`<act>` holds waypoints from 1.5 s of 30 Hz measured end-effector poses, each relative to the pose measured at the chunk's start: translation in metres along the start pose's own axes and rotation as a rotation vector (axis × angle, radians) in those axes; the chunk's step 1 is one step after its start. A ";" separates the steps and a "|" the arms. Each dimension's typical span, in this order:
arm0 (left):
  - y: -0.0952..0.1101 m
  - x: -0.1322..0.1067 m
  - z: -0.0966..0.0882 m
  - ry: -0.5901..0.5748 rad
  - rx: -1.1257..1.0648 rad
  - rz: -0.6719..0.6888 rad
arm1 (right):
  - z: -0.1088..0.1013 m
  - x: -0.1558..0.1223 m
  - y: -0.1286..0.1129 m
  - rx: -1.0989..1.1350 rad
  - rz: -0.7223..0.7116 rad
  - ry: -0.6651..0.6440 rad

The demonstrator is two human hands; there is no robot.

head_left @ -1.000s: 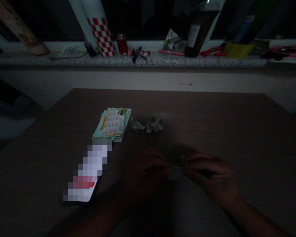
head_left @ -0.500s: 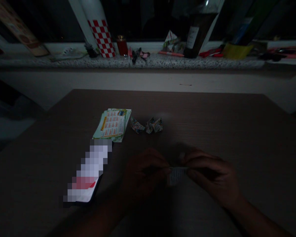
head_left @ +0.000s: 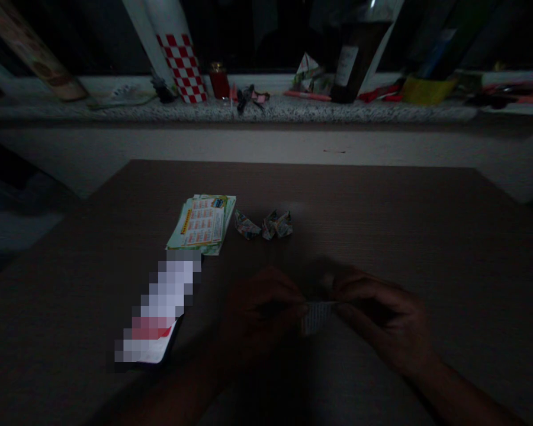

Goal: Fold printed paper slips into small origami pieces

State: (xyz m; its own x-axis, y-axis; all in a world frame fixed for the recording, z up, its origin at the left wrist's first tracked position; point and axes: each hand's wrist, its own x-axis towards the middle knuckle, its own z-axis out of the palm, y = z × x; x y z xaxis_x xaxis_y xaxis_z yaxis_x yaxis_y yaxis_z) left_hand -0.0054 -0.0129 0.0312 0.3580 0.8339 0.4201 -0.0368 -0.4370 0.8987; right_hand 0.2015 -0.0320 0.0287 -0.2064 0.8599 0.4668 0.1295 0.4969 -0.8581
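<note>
Between my two hands is a small piece of folded printed paper, with fine lines of text on the side facing me. My left hand pinches its left end, and my right hand grips the right corner between thumb and fingers. The scene is dim, so the folds are hard to make out. Beyond my hands, several small folded paper pieces stand on the table. A stack of printed paper sheets lies left of them.
A phone with a lit, blurred screen lies left of my hands on the wooden table. Behind it, a stone windowsill holds a red-and-white checkered bottle, a dark labelled bottle and a yellow container.
My right thumb and fingers have closed slightly toward each other at the paper's right corner. My left hand stays almost still, and the things on the table have not moved.
</note>
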 end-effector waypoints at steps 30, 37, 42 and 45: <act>0.016 0.007 0.009 -0.221 0.589 0.361 | 0.003 0.003 -0.009 -0.406 -0.398 -0.167; 0.014 0.011 0.004 -0.237 0.658 0.381 | 0.005 0.005 -0.013 -0.402 -0.393 -0.124; 0.009 0.013 -0.005 -0.238 0.671 0.333 | 0.003 0.008 -0.017 -0.365 -0.379 -0.043; 0.007 0.014 -0.010 -0.249 0.698 0.329 | 0.000 0.010 -0.017 -0.326 -0.357 -0.028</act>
State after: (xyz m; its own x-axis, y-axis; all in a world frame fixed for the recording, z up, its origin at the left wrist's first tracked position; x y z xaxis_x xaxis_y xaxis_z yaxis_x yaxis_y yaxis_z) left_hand -0.0101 -0.0004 0.0446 0.6301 0.5622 0.5355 0.3845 -0.8251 0.4139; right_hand 0.1970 -0.0323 0.0477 -0.3191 0.6281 0.7097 0.3423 0.7746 -0.5318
